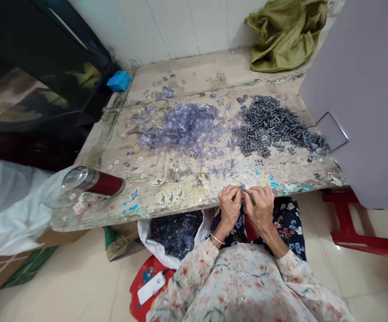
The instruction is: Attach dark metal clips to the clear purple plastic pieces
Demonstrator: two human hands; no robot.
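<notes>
At the table's front edge my left hand [229,205] and my right hand [260,205] meet, fingertips pinched together. Between them is a small dark grey plastic piece [243,188], mostly covered by the fingers. Beyond my right hand lies a heap of small grey plastic parts [274,123]. Clear, purplish plastic pieces [187,127] form a second heap farther left, with several strays around it. A single grey part lies just beyond my fingers. Below the table edge, left of my left hand, an open white sack [143,232] holds many dark pieces.
A red thermos [106,184] lies at the left of the worn wooden table [113,205]. An olive cloth sack [284,38] and a blue box [119,81] sit at the back. Red stools [364,241] stand right; a white phone [151,287] lies on a red seat.
</notes>
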